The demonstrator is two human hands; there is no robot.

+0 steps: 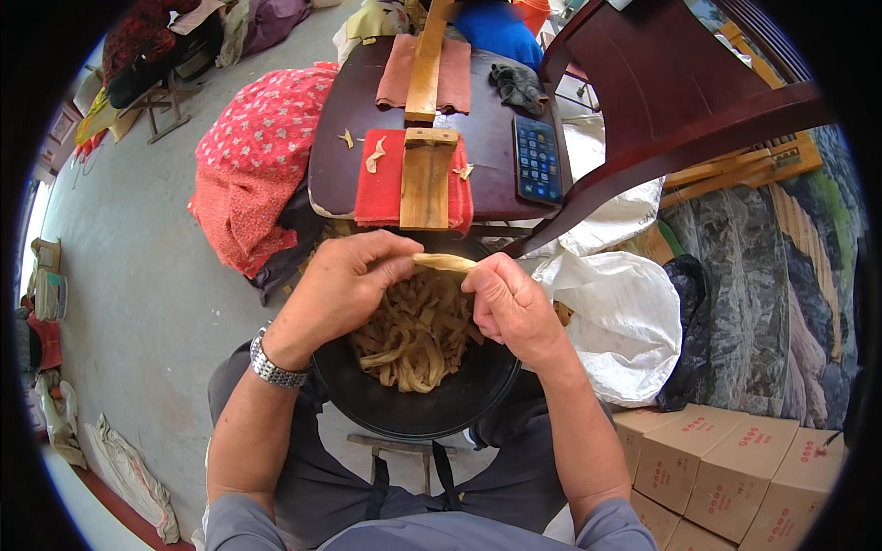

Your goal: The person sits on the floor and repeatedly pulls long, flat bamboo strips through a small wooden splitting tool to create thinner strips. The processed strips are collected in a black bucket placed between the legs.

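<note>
My left hand [351, 289] and my right hand [513, 303] hold a short pale yellowish strip [444, 262] between them, each pinching one end. Below them a black round basin [413, 420] holds a heap of similar tan strips [413, 344]; what they are made of I cannot tell. Just beyond my hands a wooden block tool [425, 186] lies over a folded red cloth [377, 200] on the seat of a dark chair [337, 172]. Small pale scraps [375, 155] rest on the red cloth and the seat.
A second wooden bar [424, 82] lies over a pink cloth [393, 76]. A smartphone [537, 158] and a dark crumpled cloth [520, 88] are on the seat. Red patterned fabric [255, 158] stands left, a white sack [613, 324] right, cardboard boxes [716, 468] lower right. Another person [138, 41] sits upper left.
</note>
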